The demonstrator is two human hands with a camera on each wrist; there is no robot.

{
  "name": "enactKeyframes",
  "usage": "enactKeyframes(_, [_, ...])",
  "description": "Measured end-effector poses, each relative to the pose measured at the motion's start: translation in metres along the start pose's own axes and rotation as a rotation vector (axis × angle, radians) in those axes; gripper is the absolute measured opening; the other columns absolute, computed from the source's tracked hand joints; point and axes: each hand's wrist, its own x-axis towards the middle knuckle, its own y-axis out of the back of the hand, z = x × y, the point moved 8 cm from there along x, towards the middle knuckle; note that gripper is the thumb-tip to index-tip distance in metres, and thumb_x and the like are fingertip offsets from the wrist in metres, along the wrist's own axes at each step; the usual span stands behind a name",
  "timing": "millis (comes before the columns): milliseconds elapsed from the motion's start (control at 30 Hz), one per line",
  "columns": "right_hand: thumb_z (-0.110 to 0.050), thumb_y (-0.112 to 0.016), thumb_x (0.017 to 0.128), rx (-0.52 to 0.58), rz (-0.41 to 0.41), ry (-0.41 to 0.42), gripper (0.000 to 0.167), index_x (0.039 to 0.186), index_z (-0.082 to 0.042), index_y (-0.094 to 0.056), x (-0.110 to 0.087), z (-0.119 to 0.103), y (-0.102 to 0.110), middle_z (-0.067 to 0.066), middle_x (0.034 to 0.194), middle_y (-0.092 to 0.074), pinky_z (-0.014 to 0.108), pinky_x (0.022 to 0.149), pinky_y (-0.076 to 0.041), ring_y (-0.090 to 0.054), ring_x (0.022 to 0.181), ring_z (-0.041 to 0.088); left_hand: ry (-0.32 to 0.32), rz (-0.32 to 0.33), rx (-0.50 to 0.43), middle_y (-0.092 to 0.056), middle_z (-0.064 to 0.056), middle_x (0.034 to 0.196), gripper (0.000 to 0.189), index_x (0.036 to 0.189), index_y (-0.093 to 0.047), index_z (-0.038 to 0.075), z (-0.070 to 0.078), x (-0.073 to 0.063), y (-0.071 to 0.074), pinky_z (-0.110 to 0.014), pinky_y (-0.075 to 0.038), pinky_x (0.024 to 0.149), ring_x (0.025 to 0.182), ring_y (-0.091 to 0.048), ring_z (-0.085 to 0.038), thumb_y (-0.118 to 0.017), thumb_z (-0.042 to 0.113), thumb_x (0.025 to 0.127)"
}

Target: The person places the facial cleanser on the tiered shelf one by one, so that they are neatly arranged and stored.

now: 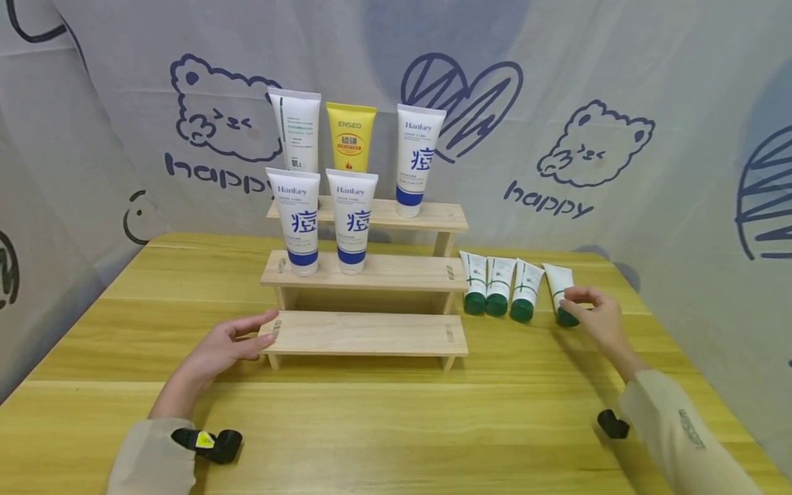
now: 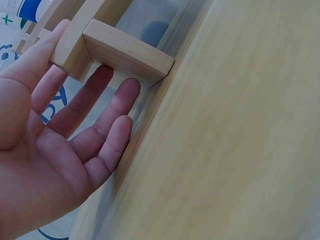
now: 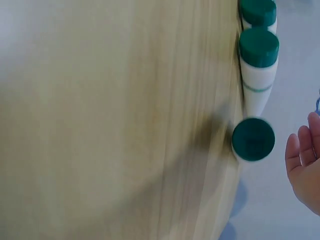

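My left hand [image 1: 225, 347] holds the left end of the lowest step of a three-tier wooden display stand [image 1: 365, 335]. In the left wrist view, the thumb of that left hand [image 2: 65, 135] lies over the board's edge while other fingers reach beneath it. At the right, my right hand [image 1: 597, 320] hovers over the rightmost white tube [image 1: 559, 278], which lies on the table with its green cap [image 3: 253, 139] toward me. In the right wrist view, the visible fingers of the right hand [image 3: 307, 160] are loosely bent and apart from the cap; its thumb is hidden.
Several similar green-capped tubes [image 1: 499, 278] lie in a row beside the stand. Two white Hankey tubes [image 1: 353, 220] stand on the middle step. On the top step stand a white tube [image 1: 300, 130], a yellow tube [image 1: 350, 134] and another Hankey tube [image 1: 419, 155]. A printed cloth [image 1: 371, 41] hangs behind.
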Motion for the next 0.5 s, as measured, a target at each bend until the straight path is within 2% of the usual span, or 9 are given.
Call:
enactKeyframes(133, [-0.037,-0.069,0.077,-0.072,-0.019,-0.077,0.038,0.102,-0.009,-0.063,0.007,0.016,0.004,0.001,0.098,-0.057,0.018,0.063,-0.041,-0.047,0.09,0.012,0.003,-0.002,-0.003,-0.03,-0.025,0.137,0.058,0.136,-0.035,0.003,-0.001,0.0,0.0,-0.033,-0.045,0.079,0.108,-0.046,-0.032,-0.057,0.028,0.088])
enactKeyframes(300, [-0.046,-0.066,0.076,-0.099,-0.089,-0.152,0.057,0.116,-0.007,-0.056,0.013,0.029,0.004,0.009,0.117,-0.049,0.038,0.084,-0.036,-0.04,0.107,0.024,0.004,0.0,-0.013,-0.03,-0.024,0.137,0.058,0.136,-0.036,0.003,-0.002,-0.001,0.0,-0.033,-0.045,0.079,0.107,-0.046,-0.032,-0.058,0.027,0.088])
enactKeyframes(400, [-0.045,-0.066,0.076,-0.082,-0.134,-0.167,0.063,0.122,-0.005,-0.051,0.016,0.031,0.003,0.015,0.125,-0.044,0.048,0.089,-0.031,-0.036,0.111,0.032,0.0,0.002,-0.014,-0.03,-0.024,0.138,0.058,0.137,-0.035,0.004,-0.001,-0.001,0.0,-0.033,-0.045,0.079,0.107,-0.046,-0.031,-0.057,0.027,0.088])
enactKeyframes(500, [-0.045,-0.065,0.077,-0.074,-0.164,-0.197,0.066,0.127,-0.005,-0.047,0.016,0.03,0.002,0.021,0.13,-0.039,0.053,0.091,-0.029,-0.033,0.114,0.037,-0.005,0.001,-0.012,-0.03,-0.023,0.138,0.057,0.137,-0.035,0.004,0.0,0.0,0.0,-0.033,-0.045,0.079,0.108,-0.045,-0.032,-0.057,0.026,0.088])
